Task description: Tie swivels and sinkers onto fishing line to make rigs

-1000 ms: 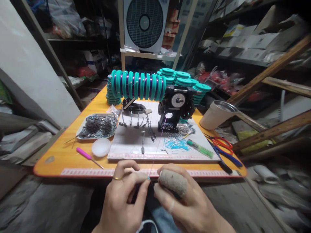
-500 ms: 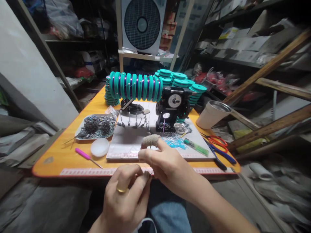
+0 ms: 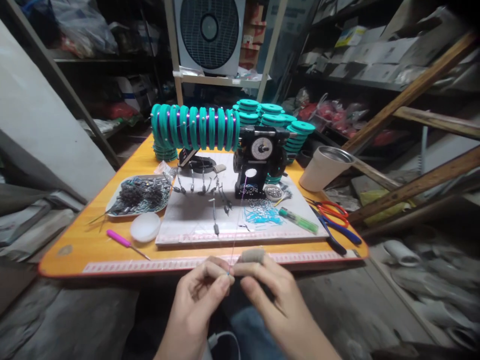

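Below the table's front edge, my left hand (image 3: 202,295) is closed in a pinch on a thin purple fishing line (image 3: 237,225), and a tiny blue bit shows at its fingertips. The line rises from there to a black winding device (image 3: 258,157) with a round dial. My right hand (image 3: 272,287) meets those fingertips from the right, its fingers curled and its thumb a little apart from the index finger. A grey cover (image 3: 252,256) wraps one of its fingers. Whatever lies between the right fingers is hidden.
Teal spools (image 3: 195,127) form a row on the device; more stacks (image 3: 272,112) stand behind. On a white board (image 3: 187,220) lie dark swivel rigs (image 3: 216,227), blue pieces (image 3: 262,215) and a green tube (image 3: 299,221). Left are a tray (image 3: 112,210) and pink-handled needle (image 3: 119,238); right, pliers (image 3: 339,235).
My right hand has come down and lowered its raised fingers beside the left fingertips. The purple line now runs down to the left pinch. The view has shifted slightly.
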Demonstrator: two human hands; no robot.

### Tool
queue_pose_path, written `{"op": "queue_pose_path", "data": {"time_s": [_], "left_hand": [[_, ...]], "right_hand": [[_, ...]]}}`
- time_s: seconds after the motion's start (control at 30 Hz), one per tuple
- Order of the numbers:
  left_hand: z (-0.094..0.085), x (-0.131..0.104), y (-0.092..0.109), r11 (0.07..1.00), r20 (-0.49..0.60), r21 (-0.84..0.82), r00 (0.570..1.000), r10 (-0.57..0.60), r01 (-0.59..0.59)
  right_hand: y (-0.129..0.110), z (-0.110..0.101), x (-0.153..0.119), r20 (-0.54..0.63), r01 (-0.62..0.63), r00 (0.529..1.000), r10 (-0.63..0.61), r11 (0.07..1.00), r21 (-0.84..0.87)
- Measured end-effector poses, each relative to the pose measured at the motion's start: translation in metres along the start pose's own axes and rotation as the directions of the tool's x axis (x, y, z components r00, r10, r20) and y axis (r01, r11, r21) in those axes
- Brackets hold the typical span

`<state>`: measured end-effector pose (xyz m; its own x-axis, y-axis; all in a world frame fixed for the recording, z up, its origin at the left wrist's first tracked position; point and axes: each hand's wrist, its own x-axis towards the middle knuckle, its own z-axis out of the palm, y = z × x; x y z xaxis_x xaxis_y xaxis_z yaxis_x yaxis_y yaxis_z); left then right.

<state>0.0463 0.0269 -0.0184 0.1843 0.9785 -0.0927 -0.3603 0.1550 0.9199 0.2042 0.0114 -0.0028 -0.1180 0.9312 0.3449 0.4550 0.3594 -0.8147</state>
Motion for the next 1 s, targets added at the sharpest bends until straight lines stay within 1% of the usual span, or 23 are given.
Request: {"op": "queue_pose_path", "data": {"time_s": [0.07, 0.13, 0.23, 0.33, 0.37, 0.4, 0.43, 0.5, 0.53, 0.57, 0.6, 0.63, 0.7, 0.8, 0.9, 1.0], "left_hand": [[0.009, -0.002, -0.001, 0.989, -0.018, -0.130, 0.997, -0.074, 0.072], [0.016, -0.002, -0.001, 0.967, -0.022, -0.219, 0.991, -0.135, 0.127], [0.019, -0.002, -0.003, 0.915, 0.001, -0.333, 0.970, -0.242, 0.229], [0.017, 0.001, -0.008, 0.834, 0.067, -0.400, 0.920, -0.387, 0.380], [0.016, 0.002, -0.010, 0.802, 0.098, -0.418, 0.899, -0.427, 0.426], [0.015, 0.003, -0.012, 0.770, 0.136, -0.437, 0.880, -0.454, 0.465], [0.014, 0.004, -0.015, 0.740, 0.180, -0.451, 0.863, -0.472, 0.499], [0.014, 0.006, -0.018, 0.696, 0.266, -0.459, 0.832, -0.486, 0.553], [0.015, 0.007, -0.019, 0.682, 0.301, -0.451, 0.817, -0.491, 0.576], [0.016, 0.008, -0.020, 0.673, 0.331, -0.439, 0.803, -0.495, 0.596], [0.018, 0.009, -0.020, 0.665, 0.354, -0.429, 0.791, -0.498, 0.611], [0.019, 0.011, -0.020, 0.656, 0.377, -0.424, 0.780, -0.499, 0.624], [0.023, 0.014, -0.019, 0.634, 0.426, -0.433, 0.765, -0.483, 0.641], [0.027, 0.019, -0.022, 0.621, 0.478, -0.431, 0.749, -0.458, 0.655], [0.026, 0.023, -0.026, 0.654, 0.487, -0.371, 0.738, -0.468, 0.660], [0.023, 0.024, -0.026, 0.720, 0.468, -0.293, 0.751, -0.465, 0.629]], "right_hand": [[0.005, 0.009, -0.009, -0.011, -0.113, 0.993, 0.114, 0.991, 0.073], [0.009, 0.015, -0.015, -0.068, -0.154, 0.984, 0.164, 0.979, 0.135], [0.013, 0.012, -0.023, -0.095, -0.124, 0.985, 0.147, 0.969, 0.215], [0.021, 0.005, -0.032, -0.089, -0.102, 0.986, 0.140, 0.936, 0.337], [0.023, 0.003, -0.034, -0.088, -0.097, 0.985, 0.147, 0.901, 0.423], [0.026, 0.003, -0.036, -0.078, -0.092, 0.985, 0.155, 0.844, 0.528], [0.028, 0.003, -0.038, -0.054, -0.091, 0.985, 0.161, 0.765, 0.637], [0.029, 0.003, -0.038, 0.008, -0.090, 0.990, 0.143, 0.576, 0.812], [0.029, 0.003, -0.036, 0.033, -0.089, 0.992, 0.121, 0.492, 0.866], [0.029, 0.002, -0.035, 0.046, -0.084, 0.994, 0.098, 0.432, 0.898], [0.029, 0.000, -0.033, 0.054, -0.083, 0.995, 0.083, 0.401, 0.913], [0.030, -0.002, -0.032, 0.069, -0.093, 0.995, 0.075, 0.390, 0.916], [0.032, -0.009, -0.030, 0.124, -0.152, 0.988, 0.094, 0.418, 0.896], [0.035, -0.019, -0.032, 0.173, -0.227, 0.973, 0.150, 0.519, 0.824], [0.032, -0.028, -0.035, 0.138, -0.203, 0.979, 0.151, 0.638, 0.743], [0.025, -0.036, -0.037, 0.083, -0.158, 0.987, 0.135, 0.784, 0.601]]}}
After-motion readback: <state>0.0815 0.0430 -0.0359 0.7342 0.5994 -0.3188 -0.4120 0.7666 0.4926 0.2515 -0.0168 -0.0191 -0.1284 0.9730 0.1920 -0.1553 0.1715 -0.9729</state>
